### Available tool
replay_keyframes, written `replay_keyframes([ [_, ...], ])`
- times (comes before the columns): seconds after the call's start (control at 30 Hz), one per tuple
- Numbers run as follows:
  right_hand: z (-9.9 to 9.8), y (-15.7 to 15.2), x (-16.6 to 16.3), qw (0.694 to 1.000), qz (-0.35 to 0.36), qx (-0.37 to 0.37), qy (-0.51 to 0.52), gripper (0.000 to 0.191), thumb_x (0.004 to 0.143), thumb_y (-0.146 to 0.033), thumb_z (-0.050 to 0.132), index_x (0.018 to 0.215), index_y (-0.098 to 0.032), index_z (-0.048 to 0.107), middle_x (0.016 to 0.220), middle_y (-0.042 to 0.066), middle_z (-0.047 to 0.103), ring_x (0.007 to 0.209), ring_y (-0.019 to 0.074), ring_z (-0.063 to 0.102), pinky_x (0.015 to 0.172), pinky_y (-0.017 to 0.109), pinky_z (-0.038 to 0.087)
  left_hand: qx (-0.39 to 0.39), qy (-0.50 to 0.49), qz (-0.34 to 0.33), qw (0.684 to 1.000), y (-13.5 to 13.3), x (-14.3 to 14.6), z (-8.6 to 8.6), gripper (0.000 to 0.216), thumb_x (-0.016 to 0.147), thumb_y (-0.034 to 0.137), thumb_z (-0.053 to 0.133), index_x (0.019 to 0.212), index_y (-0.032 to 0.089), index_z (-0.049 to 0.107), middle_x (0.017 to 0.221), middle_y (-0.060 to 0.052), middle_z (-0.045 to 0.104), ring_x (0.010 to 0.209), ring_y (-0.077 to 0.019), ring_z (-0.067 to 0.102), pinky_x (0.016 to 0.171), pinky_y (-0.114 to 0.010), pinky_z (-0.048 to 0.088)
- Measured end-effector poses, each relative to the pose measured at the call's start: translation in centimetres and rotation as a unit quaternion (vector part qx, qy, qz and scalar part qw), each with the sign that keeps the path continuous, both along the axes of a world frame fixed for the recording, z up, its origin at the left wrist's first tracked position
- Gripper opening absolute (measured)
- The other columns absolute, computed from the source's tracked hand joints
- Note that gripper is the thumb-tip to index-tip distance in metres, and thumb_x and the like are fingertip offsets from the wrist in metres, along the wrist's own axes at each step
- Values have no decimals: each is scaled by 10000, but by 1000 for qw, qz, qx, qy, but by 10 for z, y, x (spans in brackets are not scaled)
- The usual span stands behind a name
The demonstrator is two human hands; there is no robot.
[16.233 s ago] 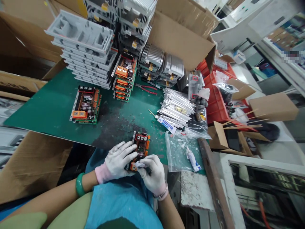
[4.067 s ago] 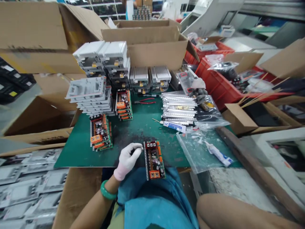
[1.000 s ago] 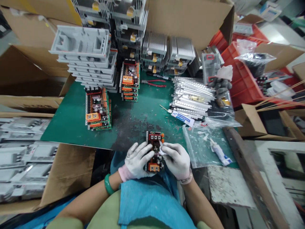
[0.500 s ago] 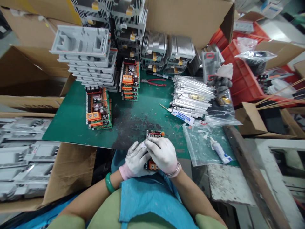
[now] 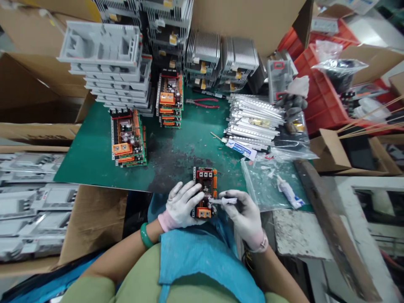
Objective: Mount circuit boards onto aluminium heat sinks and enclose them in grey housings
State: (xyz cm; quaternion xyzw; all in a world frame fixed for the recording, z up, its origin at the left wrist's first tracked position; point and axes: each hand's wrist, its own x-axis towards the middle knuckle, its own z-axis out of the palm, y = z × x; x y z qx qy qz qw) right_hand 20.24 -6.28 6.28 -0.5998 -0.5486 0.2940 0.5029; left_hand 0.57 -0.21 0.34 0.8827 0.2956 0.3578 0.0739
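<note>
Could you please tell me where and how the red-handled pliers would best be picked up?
Probably take the red-handled pliers by their two red handles, coming from the near right side: they lie flat with the handles pointing right, jaws left towards the stacked circuit boards, and a black marker pen just beyond them.

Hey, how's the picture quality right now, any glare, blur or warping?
Head view: fairly even light on the green tabletop; head view: glare on the clear bag at the red crate; head view: upper right corner blurred, outer edges seemingly stretched; head view: left hand and right hand reasonably sharp, fine detail unclear on the circuit board.
</note>
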Motion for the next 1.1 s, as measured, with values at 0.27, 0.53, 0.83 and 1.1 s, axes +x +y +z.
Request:
replay_keyframes([
  [0.27,3,0,-13,989,126,34,-69,52,901,-200,578,928,-243,592,847,19,688,796,139,670,704,252,559,3,9,-3,1000,0,1,2,590,778,620,574,1167,176,598,1206,-125,662,1204,-275,568,1155,-409,220],
  [0.53,10,9,-9,964,184,70,-179,27,926,-236,543,915,-233,567,831,34,688,766,157,673,674,282,556,3,20,1,1000,0,0,1,620,762,636,585,1197,194,592,1235,-118,648,1205,-281,567,1149,-414,224],
  [0.83,16,-8,4,971,135,57,-190,38,914,-204,553,931,-232,572,826,34,676,759,146,672,658,261,560,4,11,4,1000,0,3,5,613,736,599,627,1187,188,580,1221,-122,654,1193,-280,574,1135,-413,244],
  [1.1,7,-30,-2,969,117,106,-190,109,892,-155,556,960,-239,574,834,36,685,778,146,678,667,256,566,-4,10,5,1000,0,3,7,612,758,621,595,1193,192,575,1221,-119,655,1198,-279,571,1132,-425,249],
])
